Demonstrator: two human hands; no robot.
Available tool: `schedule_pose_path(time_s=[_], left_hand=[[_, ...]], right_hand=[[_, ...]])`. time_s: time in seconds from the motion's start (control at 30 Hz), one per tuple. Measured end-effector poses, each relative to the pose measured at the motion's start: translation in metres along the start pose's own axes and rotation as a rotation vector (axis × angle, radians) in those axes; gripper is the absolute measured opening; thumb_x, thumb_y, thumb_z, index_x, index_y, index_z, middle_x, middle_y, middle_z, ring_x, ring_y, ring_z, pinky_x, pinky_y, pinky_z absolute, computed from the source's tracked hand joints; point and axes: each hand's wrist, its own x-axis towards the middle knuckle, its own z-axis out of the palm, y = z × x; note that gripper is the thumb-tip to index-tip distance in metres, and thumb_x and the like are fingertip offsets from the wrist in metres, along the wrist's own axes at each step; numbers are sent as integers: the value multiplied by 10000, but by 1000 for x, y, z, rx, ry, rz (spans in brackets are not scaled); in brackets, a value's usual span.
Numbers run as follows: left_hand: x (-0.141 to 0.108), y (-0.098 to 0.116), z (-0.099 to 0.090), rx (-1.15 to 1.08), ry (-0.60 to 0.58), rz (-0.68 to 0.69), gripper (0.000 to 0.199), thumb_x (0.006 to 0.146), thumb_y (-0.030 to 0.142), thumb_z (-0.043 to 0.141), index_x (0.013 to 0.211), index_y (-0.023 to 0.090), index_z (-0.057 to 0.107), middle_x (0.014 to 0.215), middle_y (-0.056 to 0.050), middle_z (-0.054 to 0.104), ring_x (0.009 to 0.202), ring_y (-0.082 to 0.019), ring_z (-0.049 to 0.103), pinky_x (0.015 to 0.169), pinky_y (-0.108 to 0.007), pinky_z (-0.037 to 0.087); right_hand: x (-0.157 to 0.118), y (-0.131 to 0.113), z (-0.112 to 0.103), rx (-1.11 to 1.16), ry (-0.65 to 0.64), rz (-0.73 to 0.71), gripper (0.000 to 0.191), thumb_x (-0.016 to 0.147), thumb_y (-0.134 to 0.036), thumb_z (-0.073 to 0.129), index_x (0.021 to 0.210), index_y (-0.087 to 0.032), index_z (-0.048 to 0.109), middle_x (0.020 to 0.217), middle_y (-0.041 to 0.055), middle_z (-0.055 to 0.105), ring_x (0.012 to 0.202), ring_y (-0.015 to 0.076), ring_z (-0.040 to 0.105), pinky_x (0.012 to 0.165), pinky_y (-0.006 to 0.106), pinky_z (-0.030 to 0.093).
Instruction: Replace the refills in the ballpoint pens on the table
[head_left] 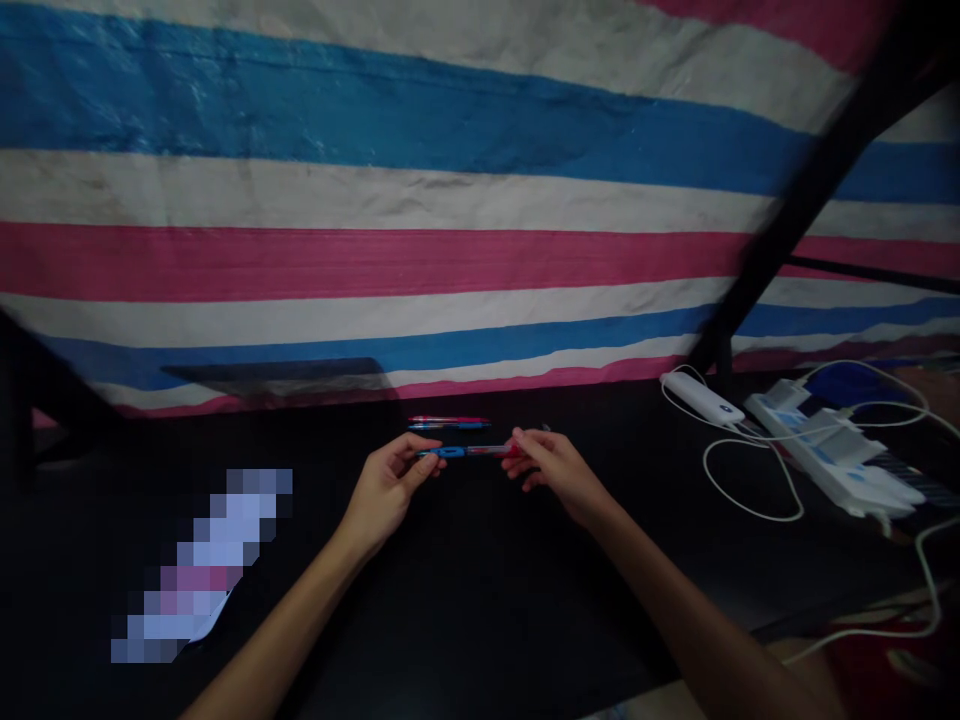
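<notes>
Held level between both hands, just above the black table, is a slim pen (471, 451) with a blue part at its left, a clear stretch in the middle and red at its right end. My left hand (386, 490) pinches the blue part between thumb and fingers. At the other side, my right hand (555, 468) grips the red end, which its fingers partly cover. Just beyond them lie two more pens side by side, a red pen (448, 419) and a blue pen (450, 427). Whether the held pen is one piece or two parts meeting, I cannot tell.
A blurred-out, pale flat item (206, 560) lies at the left on the black table (465, 600). On the right are a white power strip (832, 455) with plugs, a white device (701, 397) and looping cables. Striped sheeting (450, 265) hangs behind, beside a dark slanted post (795, 220).
</notes>
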Motion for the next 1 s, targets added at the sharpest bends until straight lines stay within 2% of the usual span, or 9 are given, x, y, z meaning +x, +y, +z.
schedule_pose_path(time_s=[0.1, 0.23, 0.33, 0.43, 0.47, 0.53, 0.6, 0.73, 1.0], left_hand=[[0, 1, 0, 21, 7, 9, 197, 735, 246, 695, 895, 145, 644, 740, -21, 645, 714, -123, 590, 687, -239, 453], [0, 1, -1, 29, 17, 9, 196, 741, 246, 688, 904, 148, 639, 747, -22, 646, 712, -122, 589, 680, -235, 448], [0, 2, 0, 40, 17, 10, 203, 733, 258, 694, 895, 150, 637, 740, -19, 644, 715, -125, 590, 685, -234, 448], [0, 4, 1, 66, 32, 17, 199, 728, 268, 696, 879, 150, 641, 725, -15, 639, 718, -131, 592, 694, -237, 450], [0, 4, 1, 73, 39, 17, 198, 728, 267, 694, 879, 151, 641, 729, -15, 639, 721, -133, 593, 697, -239, 451], [0, 3, 1, 75, 47, 18, 201, 729, 266, 692, 885, 151, 638, 742, -19, 642, 724, -136, 595, 698, -241, 453], [0, 1, 0, 73, 39, 22, 203, 731, 266, 690, 890, 152, 636, 749, -20, 644, 725, -135, 596, 697, -241, 453], [0, -1, 0, 73, 30, 30, 198, 733, 269, 689, 888, 156, 639, 743, -16, 642, 723, -132, 596, 697, -239, 452], [1, 0, 0, 42, 85, 6, 182, 744, 258, 682, 889, 153, 647, 739, -13, 648, 697, -115, 584, 682, -224, 442]], right_hand=[[0, 1, 0, -6, -29, -45, 265, 735, -396, 661, 751, -133, 631, 658, 35, 590, 573, 108, 538, 455, 202, 395], [0, 0, -2, 88, 0, -119, 437, 622, -282, 769, 1019, -221, 596, 819, 7, 603, 652, 115, 560, 479, 201, 424], [0, 1, -3, 6, -22, -5, 276, 756, -415, 639, 848, -154, 632, 703, 36, 603, 576, 107, 538, 438, 196, 375], [1, 1, -3, -15, -42, -44, 261, 757, -391, 641, 730, -132, 629, 643, 31, 580, 547, 96, 517, 447, 203, 371], [0, 1, -3, 7, -37, -89, 218, 721, -345, 685, 782, -141, 636, 680, 26, 588, 570, 99, 526, 462, 206, 386], [0, 0, -3, 65, -18, -153, 327, 659, -271, 740, 952, -186, 623, 786, 16, 602, 624, 108, 547, 482, 210, 408], [-1, -1, -3, 93, -10, -124, 410, 675, -287, 729, 1052, -221, 583, 828, 12, 600, 632, 112, 555, 471, 209, 407], [2, 3, -3, 37, -30, -21, 243, 748, -364, 652, 866, -152, 626, 704, 24, 577, 568, 105, 529, 455, 213, 391], [4, 2, -5, 136, 112, -247, 324, 614, -195, 750, 913, -188, 625, 839, 10, 579, 598, 90, 523, 542, 240, 434]])
